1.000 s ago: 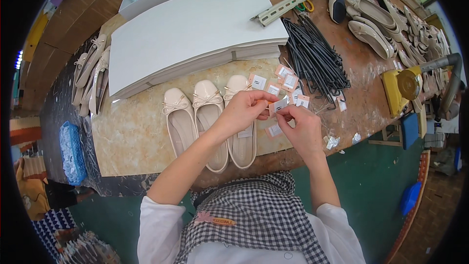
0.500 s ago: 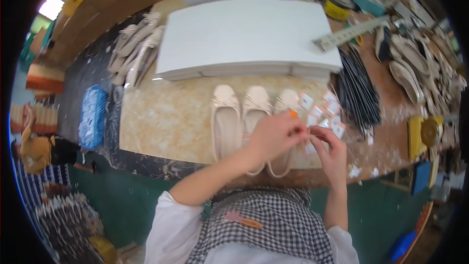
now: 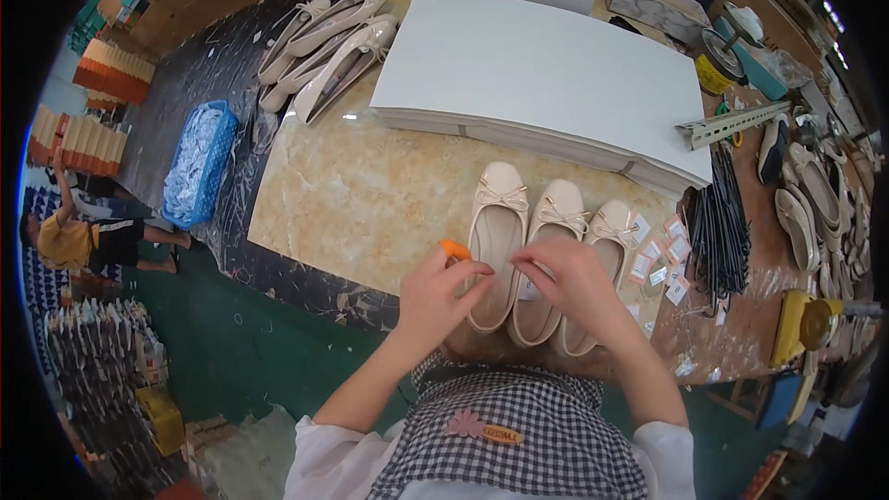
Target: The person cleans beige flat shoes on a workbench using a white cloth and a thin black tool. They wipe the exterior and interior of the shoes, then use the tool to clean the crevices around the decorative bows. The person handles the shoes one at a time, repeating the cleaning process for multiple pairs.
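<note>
Three beige ballet flats with bows stand side by side, toes pointing away from me: the left flat (image 3: 499, 208), the middle flat (image 3: 562, 208) and the right flat (image 3: 613, 231). Over the left flat, my left hand (image 3: 433, 301) pinches thumb and fingers together; an orange cover (image 3: 454, 251) wraps one finger. Facing it, my right hand (image 3: 576, 289) is pinched too, partly hiding the middle flat. Whatever lies between the fingertips is too small to make out. White-and-orange tags (image 3: 642, 265) lie right of the flats.
A large white stack of sheets (image 3: 556, 65) fills the back. More beige flats (image 3: 333, 69) lie at far left, past a blue basket (image 3: 215, 176). To the right are a black bundle of thin strips (image 3: 720, 231) and a metal bar (image 3: 736, 125). Another person (image 3: 69, 245) stands left.
Both hands have moved left from beside the tags to above the left flat. The view has turned and shifted, so the flats appear further right.
</note>
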The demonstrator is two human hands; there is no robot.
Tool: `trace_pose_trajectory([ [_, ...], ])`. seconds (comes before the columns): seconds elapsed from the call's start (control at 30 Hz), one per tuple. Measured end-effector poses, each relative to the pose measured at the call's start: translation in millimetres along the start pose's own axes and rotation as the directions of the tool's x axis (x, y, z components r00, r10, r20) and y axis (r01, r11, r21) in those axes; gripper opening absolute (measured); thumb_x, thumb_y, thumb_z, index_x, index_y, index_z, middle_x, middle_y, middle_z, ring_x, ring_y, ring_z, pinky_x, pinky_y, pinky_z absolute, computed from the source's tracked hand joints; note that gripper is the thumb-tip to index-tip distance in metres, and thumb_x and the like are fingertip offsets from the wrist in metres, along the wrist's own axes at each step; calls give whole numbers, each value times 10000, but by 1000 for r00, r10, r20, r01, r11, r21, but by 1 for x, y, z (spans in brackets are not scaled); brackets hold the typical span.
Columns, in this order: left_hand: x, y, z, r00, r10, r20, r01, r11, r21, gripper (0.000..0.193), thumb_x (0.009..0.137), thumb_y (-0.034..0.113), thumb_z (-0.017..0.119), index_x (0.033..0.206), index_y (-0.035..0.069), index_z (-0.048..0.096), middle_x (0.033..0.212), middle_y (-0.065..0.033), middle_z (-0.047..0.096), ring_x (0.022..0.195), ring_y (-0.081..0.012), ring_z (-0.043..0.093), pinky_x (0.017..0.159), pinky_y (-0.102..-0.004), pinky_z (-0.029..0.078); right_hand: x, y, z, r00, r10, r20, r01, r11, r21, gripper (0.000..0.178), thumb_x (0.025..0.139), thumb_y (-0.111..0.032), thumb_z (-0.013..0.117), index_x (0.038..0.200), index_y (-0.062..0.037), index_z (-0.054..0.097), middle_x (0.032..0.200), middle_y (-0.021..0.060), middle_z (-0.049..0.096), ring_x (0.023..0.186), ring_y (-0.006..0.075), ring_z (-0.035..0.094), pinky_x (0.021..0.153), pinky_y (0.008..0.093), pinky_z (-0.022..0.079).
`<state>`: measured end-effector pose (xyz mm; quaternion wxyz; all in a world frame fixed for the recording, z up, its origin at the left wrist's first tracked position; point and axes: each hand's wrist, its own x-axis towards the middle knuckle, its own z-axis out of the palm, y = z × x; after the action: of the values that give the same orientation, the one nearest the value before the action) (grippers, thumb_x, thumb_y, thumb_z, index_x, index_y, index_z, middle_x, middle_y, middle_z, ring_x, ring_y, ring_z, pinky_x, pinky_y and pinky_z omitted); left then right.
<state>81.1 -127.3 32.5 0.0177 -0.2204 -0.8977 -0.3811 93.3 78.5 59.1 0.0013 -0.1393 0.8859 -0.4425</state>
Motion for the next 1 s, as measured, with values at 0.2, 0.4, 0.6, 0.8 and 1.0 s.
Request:
trace_pose_trajectory([
  [0.2,-12,-30,0,998,-58,28,48,962,269,123,733,221,744,852,194,761,736,-63,470,729,-228,538,589,-351,443,32,44,56,980,-168,105,195,922,-336,76,737,-79,607,796,-64,653,752,85,594,757,266,626,637,367,522],
  [0.4,-13,-36,2,996,-84,32,73,964,255,153,739,224,737,888,225,772,724,-62,462,726,-227,535,584,-353,440,31,42,66,975,-176,134,220,829,-514,26,708,-105,601,725,-101,620,764,47,573,759,220,611,606,334,524],
  [0.6,-11,-34,2,996,-85,33,74,964,256,153,735,221,738,885,224,772,726,-61,468,729,-224,537,576,-349,439,31,37,63,969,-189,159,246,812,-529,24,707,-116,601,719,-106,619,765,40,579,752,212,606,606,326,520],
  [0.8,-8,-32,4,992,-117,47,102,962,252,180,722,214,750,902,210,767,747,-64,490,747,-227,556,598,-352,455,29,39,62,965,-199,170,259,821,-509,34,722,-135,599,726,-116,628,756,30,587,750,204,606,613,326,514],
  [1.0,0,-35,13,990,-130,61,115,972,207,147,713,197,754,827,117,709,786,-80,509,778,-255,579,639,-374,478,29,38,61,963,-204,177,262,865,-428,53,755,-152,599,742,-117,638,759,23,598,750,200,605,632,337,510],
])
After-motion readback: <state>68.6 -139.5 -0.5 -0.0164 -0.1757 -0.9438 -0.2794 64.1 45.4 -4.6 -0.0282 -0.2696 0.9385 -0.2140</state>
